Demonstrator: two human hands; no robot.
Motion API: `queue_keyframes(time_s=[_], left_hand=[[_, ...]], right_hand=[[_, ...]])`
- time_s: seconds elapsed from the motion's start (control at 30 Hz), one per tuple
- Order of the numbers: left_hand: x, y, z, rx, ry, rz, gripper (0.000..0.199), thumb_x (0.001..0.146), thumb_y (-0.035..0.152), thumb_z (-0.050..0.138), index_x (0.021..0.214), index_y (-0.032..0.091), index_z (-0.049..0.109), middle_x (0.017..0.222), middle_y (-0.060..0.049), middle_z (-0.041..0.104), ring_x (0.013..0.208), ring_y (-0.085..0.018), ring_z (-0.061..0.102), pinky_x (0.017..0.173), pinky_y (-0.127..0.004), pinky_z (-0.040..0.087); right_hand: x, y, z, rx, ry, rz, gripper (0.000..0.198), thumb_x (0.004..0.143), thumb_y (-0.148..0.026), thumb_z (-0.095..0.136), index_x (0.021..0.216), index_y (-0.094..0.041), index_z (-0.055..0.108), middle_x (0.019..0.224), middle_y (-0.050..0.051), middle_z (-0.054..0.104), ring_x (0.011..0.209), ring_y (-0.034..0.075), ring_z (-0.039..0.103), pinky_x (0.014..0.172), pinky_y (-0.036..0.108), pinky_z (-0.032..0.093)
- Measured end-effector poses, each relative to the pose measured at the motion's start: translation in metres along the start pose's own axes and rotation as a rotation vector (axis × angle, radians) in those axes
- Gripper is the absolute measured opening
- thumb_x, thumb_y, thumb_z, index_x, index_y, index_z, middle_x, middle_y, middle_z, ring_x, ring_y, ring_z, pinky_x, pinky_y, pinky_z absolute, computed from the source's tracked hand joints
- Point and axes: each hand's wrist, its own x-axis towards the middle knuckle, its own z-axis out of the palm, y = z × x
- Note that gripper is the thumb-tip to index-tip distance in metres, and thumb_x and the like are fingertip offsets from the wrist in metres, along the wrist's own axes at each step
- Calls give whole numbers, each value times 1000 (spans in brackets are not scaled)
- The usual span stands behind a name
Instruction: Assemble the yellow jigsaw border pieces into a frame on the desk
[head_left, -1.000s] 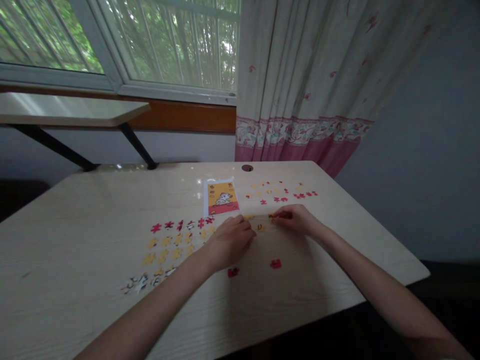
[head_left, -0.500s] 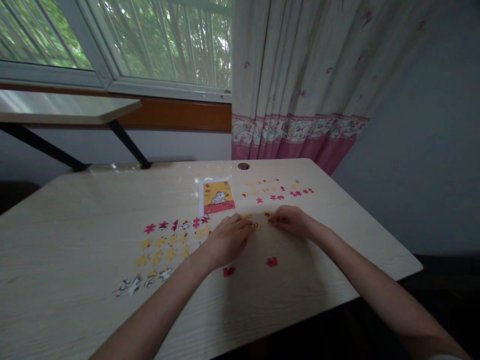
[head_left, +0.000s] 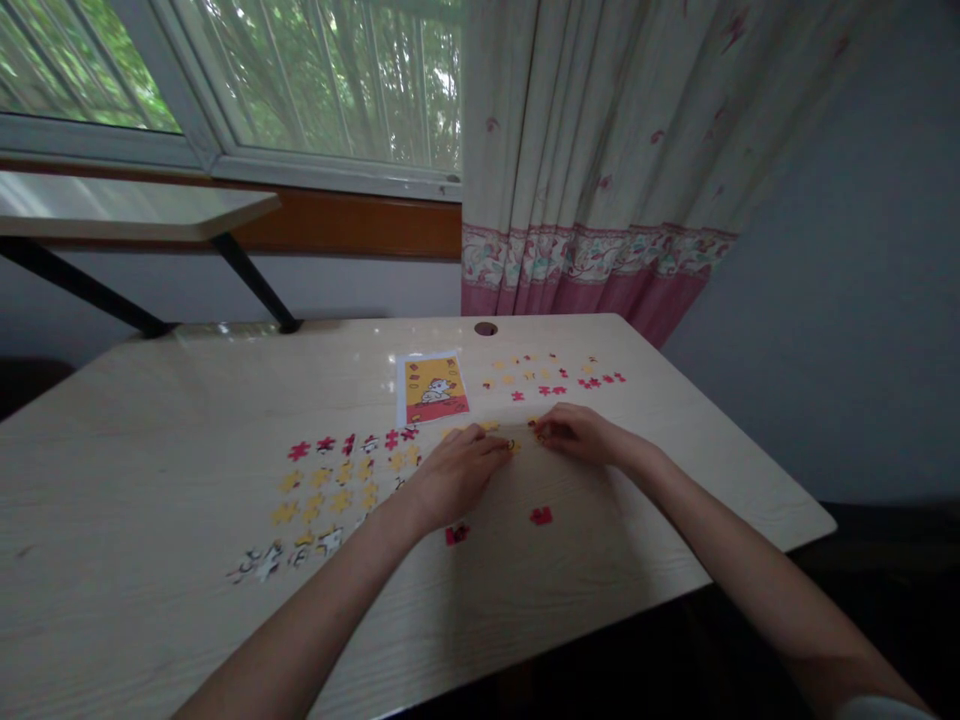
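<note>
My left hand [head_left: 461,475] reaches in over the table with its fingers together, and their tips press on a yellow jigsaw puzzle piece [head_left: 514,447]. Close by on the right, my right hand [head_left: 577,432] pinches a yellow and dark puzzle piece [head_left: 540,437] between thumb and fingers at the table surface. Other yellow pieces [head_left: 489,426] lie just beyond the left fingers, partly covered by that hand. Nearer to me are two red pieces, one red piece [head_left: 541,515] below the gap between the hands and another red piece [head_left: 457,534] beside my left forearm.
Rows of loose pieces [head_left: 343,498] spread left of my left arm, and more small pieces [head_left: 546,390] lie at the back right. A picture card [head_left: 436,390] with a white animal lies between them. A raised shelf [head_left: 135,210] stands at the back left of the table [head_left: 150,620].
My hands stay almost in the same place, with the right fingers shifted only slightly around their piece. The whole view has moved a little.
</note>
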Motion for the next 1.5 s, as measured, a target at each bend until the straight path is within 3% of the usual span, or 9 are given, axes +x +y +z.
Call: queue_keyframes(time_s=[0.23,0.5,0.63,0.77,1.17,1.33,1.5], left_hand=[[0,0,2,12,21,13,34,86,7,44,112,22,60,119,-2,61,97,-22,49,83,-33,40],[2,-4,6,28,-56,21,33,90,11,38,115,21,57,120,-3,59,99,-21,47,84,-34,38],[3,-2,4,36,-82,9,32,91,12,38,116,22,56,121,-2,59,99,-21,46,84,-33,38],[2,-1,4,59,-87,3,31,91,14,39,116,22,56,120,-2,59,99,-21,46,84,-33,37],[3,2,2,99,-69,-2,36,88,9,39,120,19,53,116,-6,58,101,-22,46,87,-34,39],[3,5,-1,100,-122,11,39,85,7,42,120,20,54,114,-6,58,100,-24,45,86,-36,40],[3,8,-2,111,-141,35,43,84,5,41,121,23,53,113,-5,58,100,-24,45,86,-36,39]], right_hand=[[5,-6,-7,40,-35,123,19,70,-20,66,87,-15,60,76,1,55,65,11,45,60,23,37],[13,-25,12,401,83,335,14,71,-27,67,78,-15,64,66,-1,61,58,9,53,56,21,40],[16,-37,20,311,197,338,11,73,-26,67,78,-16,69,68,2,66,61,11,57,59,23,42],[16,-42,21,261,207,344,9,73,-24,67,76,-16,70,68,3,68,61,11,58,59,23,43],[19,-30,20,434,262,357,14,74,-25,65,84,-17,71,79,5,72,68,14,64,64,26,49],[21,-29,22,487,265,395,15,74,-28,66,82,-16,72,79,5,72,71,15,66,66,27,50],[22,-36,25,426,281,371,12,74,-25,66,80,-17,71,77,4,72,69,14,65,65,26,49]])
